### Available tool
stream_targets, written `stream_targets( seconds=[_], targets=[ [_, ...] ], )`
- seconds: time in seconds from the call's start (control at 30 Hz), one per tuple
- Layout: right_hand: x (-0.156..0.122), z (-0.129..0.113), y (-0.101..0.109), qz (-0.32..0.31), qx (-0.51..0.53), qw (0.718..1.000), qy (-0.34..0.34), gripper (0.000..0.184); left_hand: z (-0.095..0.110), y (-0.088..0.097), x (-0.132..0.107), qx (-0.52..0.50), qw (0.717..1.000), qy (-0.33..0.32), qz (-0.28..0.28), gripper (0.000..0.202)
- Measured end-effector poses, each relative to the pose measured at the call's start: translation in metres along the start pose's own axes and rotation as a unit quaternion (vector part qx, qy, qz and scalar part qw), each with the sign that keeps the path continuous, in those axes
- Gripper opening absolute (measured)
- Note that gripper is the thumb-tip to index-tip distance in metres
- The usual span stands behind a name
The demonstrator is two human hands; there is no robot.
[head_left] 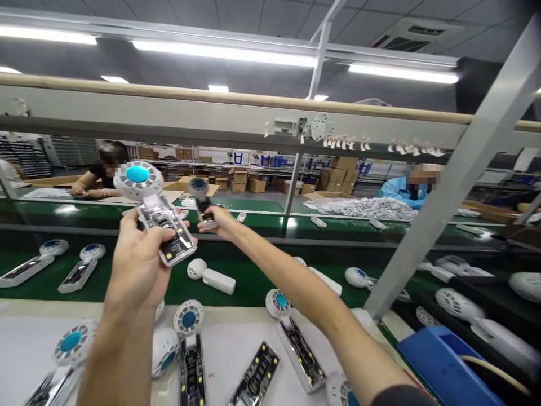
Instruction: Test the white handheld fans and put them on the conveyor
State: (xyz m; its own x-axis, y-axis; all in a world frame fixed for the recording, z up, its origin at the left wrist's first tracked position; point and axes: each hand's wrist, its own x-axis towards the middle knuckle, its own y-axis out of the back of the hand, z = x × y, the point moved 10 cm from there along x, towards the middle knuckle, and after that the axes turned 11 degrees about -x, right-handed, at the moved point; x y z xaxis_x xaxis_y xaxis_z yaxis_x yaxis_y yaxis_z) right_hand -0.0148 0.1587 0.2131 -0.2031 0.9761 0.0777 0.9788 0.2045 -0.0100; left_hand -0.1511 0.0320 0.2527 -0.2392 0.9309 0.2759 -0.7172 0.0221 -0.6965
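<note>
Above a green conveyor belt (253, 276), I hold two handheld units, one in each hand. My left hand (137, 254) wraps the handle of the nearer unit (158, 210) from behind, thumb lying across its bare circuit board (177, 245), the blue-centred round head tilted up toward me. My right hand (222, 221), arm stretched farther out, grips the farther unit (203, 204) low on its handle; blur there means I cannot tell how each fingertip sits.

Good handling, in my judgement, calls for pressure on the casing's edges, the thumb clear of the components, and no twisting at the slim neck. The heads could knock if my wrists drift together, so a gap between them matters. More units with exposed boards lie on the white worktop (224, 349) below my forearms; raised elbows would spare them. Across the line, a co-worker in blue (397, 189) bends over a heap of pale parts (363, 208).
</note>
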Motion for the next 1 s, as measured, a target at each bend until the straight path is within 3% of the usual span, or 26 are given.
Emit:
stream_targets(
  seconds=[0.1,0.17,0.33,0.43,0.63,0.8,1.0],
  targets=[
    [-0.040,-0.019,0.042,0.029,-0.004,0.999,0.030,0.010,-0.006,-0.019,-0.008,0.010,0.997,0.002,-0.075,0.064],
    [-0.079,-0.033,0.061,0.039,-0.003,0.997,0.072,0.031,-0.011,-0.032,-0.014,0.020,0.992,0.013,-0.126,0.071],
    [-0.167,-0.048,0.067,0.013,-0.025,0.989,0.144,0.071,-0.028,-0.057,-0.035,0.018,0.977,0.045,-0.208,0.084],
    [-0.198,-0.049,0.067,0.017,-0.032,0.983,0.182,0.072,-0.040,-0.072,-0.051,0.013,0.962,0.078,-0.260,0.082],
    [-0.212,-0.035,0.078,0.022,-0.027,0.986,0.165,0.072,-0.055,-0.087,-0.072,0.013,0.942,0.118,-0.313,0.074],
    [-0.208,-0.034,0.087,0.032,0.014,0.989,0.146,0.084,-0.065,-0.092,-0.074,0.013,0.938,0.136,-0.319,0.062],
    [-0.197,-0.030,0.094,0.028,0.039,0.991,0.127,0.076,-0.080,-0.089,-0.070,0.027,0.942,0.152,-0.297,0.058]
  ],
)
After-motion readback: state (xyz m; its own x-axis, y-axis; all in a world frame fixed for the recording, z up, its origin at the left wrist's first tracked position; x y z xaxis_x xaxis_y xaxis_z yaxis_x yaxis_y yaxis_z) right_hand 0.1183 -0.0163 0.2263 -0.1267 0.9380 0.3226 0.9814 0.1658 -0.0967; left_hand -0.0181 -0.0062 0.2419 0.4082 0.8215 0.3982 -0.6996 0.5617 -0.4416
